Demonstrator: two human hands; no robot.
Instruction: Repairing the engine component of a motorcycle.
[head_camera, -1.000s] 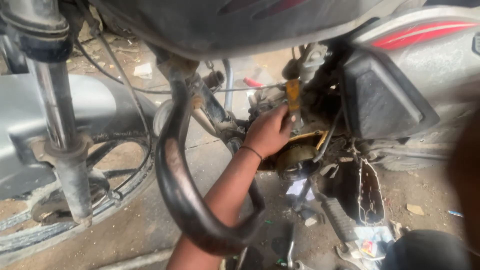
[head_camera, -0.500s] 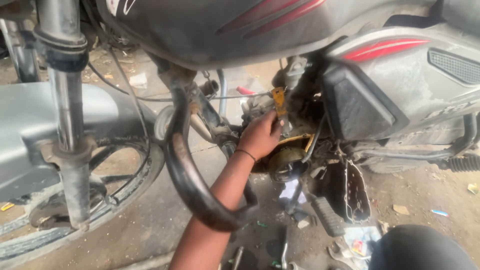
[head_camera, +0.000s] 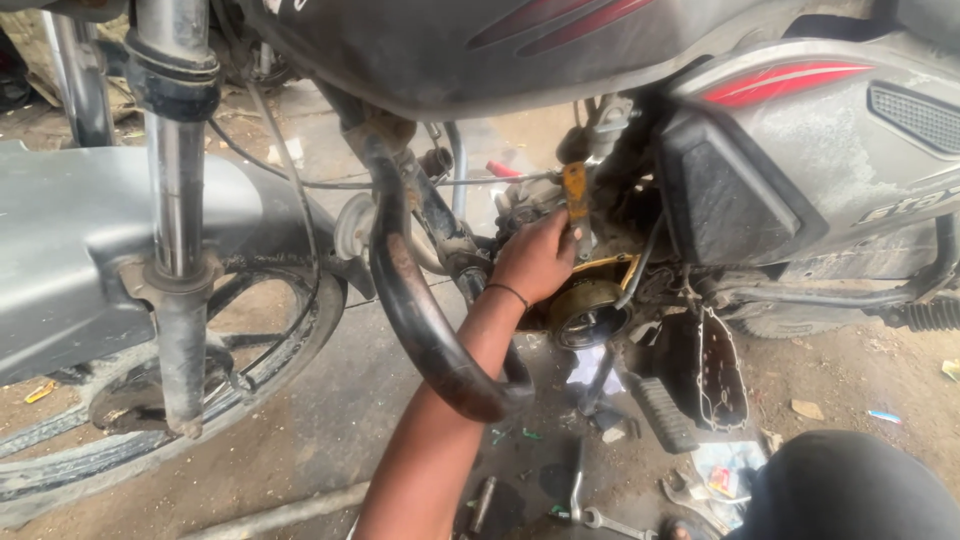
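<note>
My left hand (head_camera: 535, 258) reaches up past the curved black crash guard (head_camera: 410, 300) into the engine bay of a grey motorcycle (head_camera: 800, 150). Its fingers are closed around a yellow-handled tool (head_camera: 574, 192) that stands nearly upright against the engine. A thin black band circles the wrist. Just below the hand sits a round, yellowish open engine housing (head_camera: 588, 305). My right hand is out of sight.
The front fork (head_camera: 178, 250) and wheel (head_camera: 250, 360) stand at the left. A removed engine cover (head_camera: 715, 370) leans on the ground at the right. Spanners (head_camera: 585, 500) and small parts lie on the dirty concrete below. My dark-clothed knee (head_camera: 850, 490) fills the lower right corner.
My left hand stays on the yellow-handled tool at the engine. The view has shifted a little, so the hand and engine sit slightly lower and farther left in the frame.
</note>
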